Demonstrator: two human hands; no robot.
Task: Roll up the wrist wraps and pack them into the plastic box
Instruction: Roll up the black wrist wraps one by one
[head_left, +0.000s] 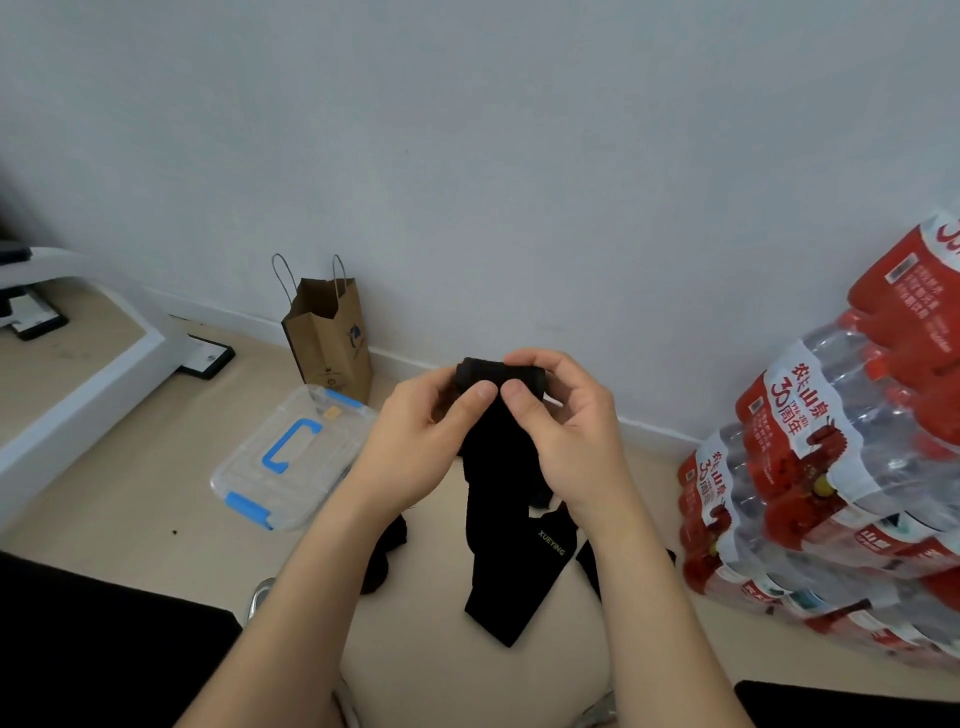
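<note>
Two hands meet in front of us in the head view, and between them is a black wrist wrap (493, 499). Its rolled end (483, 370) is held up at chest height while the loose tail hangs down toward the floor (156, 493). The grip of our left hand (415, 441) pinches the roll between thumb and curled fingers, and the grip of our right hand (566, 431) does the same from the other side, with the two thumbs nearly touching on the fabric. The plastic box (291, 457) sits on the floor to our left, well apart from the hands, and its lid looks to be on. More black wraps (387, 551) lie on the floor below. We judge the roll is only started, so most of the length is unwound. If a thumb slips, the turns could loosen. If the tail twists, the roll may go lopsided. Freeing one hand for the lid could also let it spring open.
</note>
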